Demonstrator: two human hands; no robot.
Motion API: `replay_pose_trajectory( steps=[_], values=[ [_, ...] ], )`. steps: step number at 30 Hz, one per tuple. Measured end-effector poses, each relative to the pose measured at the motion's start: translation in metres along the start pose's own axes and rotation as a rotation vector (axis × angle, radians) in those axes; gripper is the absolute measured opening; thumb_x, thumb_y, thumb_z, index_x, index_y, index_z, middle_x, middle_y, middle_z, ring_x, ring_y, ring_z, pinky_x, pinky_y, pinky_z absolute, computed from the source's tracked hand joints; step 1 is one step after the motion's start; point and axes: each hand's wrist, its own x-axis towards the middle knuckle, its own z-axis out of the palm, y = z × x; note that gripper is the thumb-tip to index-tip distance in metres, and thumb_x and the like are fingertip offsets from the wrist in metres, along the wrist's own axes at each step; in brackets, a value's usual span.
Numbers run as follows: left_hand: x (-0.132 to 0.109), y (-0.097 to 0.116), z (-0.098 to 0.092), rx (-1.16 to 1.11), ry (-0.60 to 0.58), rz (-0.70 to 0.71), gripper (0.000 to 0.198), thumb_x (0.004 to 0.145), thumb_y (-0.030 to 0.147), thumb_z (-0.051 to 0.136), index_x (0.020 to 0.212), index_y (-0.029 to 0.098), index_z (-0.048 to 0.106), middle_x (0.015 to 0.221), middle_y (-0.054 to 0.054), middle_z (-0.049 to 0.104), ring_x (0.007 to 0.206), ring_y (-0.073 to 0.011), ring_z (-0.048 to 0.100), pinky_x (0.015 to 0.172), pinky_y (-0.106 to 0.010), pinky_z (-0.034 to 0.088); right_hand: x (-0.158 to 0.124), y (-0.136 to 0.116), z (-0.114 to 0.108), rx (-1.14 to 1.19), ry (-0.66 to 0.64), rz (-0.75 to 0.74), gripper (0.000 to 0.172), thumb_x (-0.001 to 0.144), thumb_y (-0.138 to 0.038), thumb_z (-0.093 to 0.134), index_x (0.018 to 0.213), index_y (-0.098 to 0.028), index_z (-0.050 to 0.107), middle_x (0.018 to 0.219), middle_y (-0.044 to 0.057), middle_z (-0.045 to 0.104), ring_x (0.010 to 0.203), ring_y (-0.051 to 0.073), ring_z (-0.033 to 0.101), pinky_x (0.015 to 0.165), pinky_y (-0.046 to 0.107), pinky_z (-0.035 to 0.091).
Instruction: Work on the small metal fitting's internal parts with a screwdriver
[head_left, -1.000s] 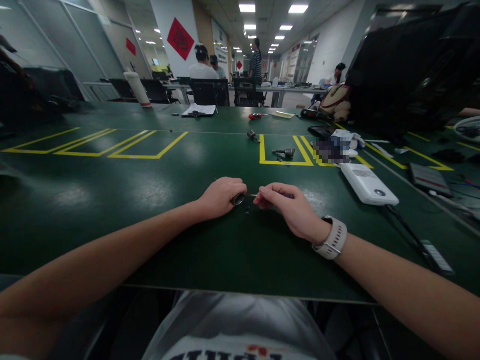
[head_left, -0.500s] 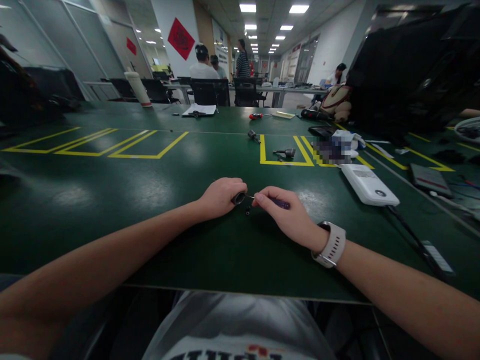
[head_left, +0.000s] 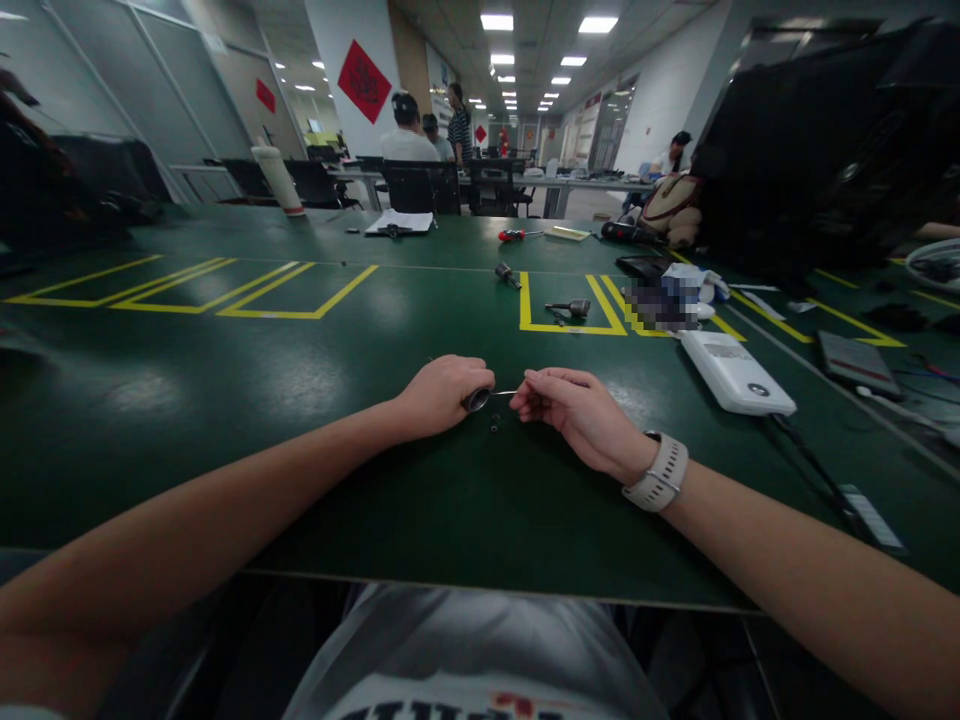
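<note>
My left hand [head_left: 441,393] is wrapped round a dark cylindrical part [head_left: 477,400] whose round, hollow end faces right and toward me. My right hand [head_left: 576,412], with a pale watch on its wrist, pinches a slim screwdriver [head_left: 504,393]. Its thin metal shaft points left and meets the rim of the part; whether the tip is inside cannot be seen. The screwdriver's handle is mostly hidden behind my fingers. Just below the gap between both hands, tiny dark pieces [head_left: 494,424] lie on the green tabletop [head_left: 420,510].
Beyond my hands, two dark parts with thin shafts [head_left: 571,308] [head_left: 505,272] lie in and beside a yellow-taped outline [head_left: 574,331]. A white power bank [head_left: 739,372] with a cable is to the right. Farther back are a red-handled screwdriver [head_left: 512,236] and a clipboard [head_left: 399,222].
My right hand has turned and its fingers have shifted along the screwdriver, so the purple handle is now mostly covered. My left hand has kept still with the part.
</note>
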Motion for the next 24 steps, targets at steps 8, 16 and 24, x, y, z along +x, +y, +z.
replay_pose_trajectory(
  steps=[8, 16, 24],
  values=[
    [0.001, -0.002, -0.007, 0.034, -0.043, 0.032, 0.014, 0.07, 0.004, 0.047, 0.069, 0.016, 0.054, 0.07, -0.002, 0.054, 0.067, -0.0154, 0.05, 0.062, -0.027, 0.035, 0.0, 0.002, 0.0, -0.026, -0.013, -0.025, 0.02, 0.08, -0.029, 0.059, 0.07, -0.014, 0.065, 0.071, 0.002, 0.063, 0.068, 0.012, 0.055, 0.068, 0.029, 0.042],
    [-0.002, -0.017, 0.0, -0.219, 0.055, -0.27, 0.002, 0.073, 0.017, 0.054, 0.074, 0.016, 0.053, 0.073, 0.0, 0.054, 0.066, -0.0137, 0.051, 0.06, -0.026, 0.037, -0.002, 0.0, -0.002, -0.061, 0.073, -0.076, 0.022, 0.079, -0.034, 0.059, 0.067, -0.016, 0.062, 0.067, 0.0, 0.06, 0.065, 0.012, 0.054, 0.064, 0.028, 0.042],
    [0.003, -0.019, -0.011, -0.442, 0.276, -0.448, 0.027, 0.073, 0.038, 0.058, 0.085, 0.015, 0.051, 0.08, -0.001, 0.055, 0.073, -0.0154, 0.052, 0.068, -0.03, 0.042, -0.009, 0.006, 0.011, -0.846, -0.011, -0.31, 0.02, 0.085, -0.025, 0.052, 0.104, -0.019, 0.056, 0.105, 0.007, 0.061, 0.095, 0.018, 0.057, 0.085, 0.036, 0.044]
  ],
)
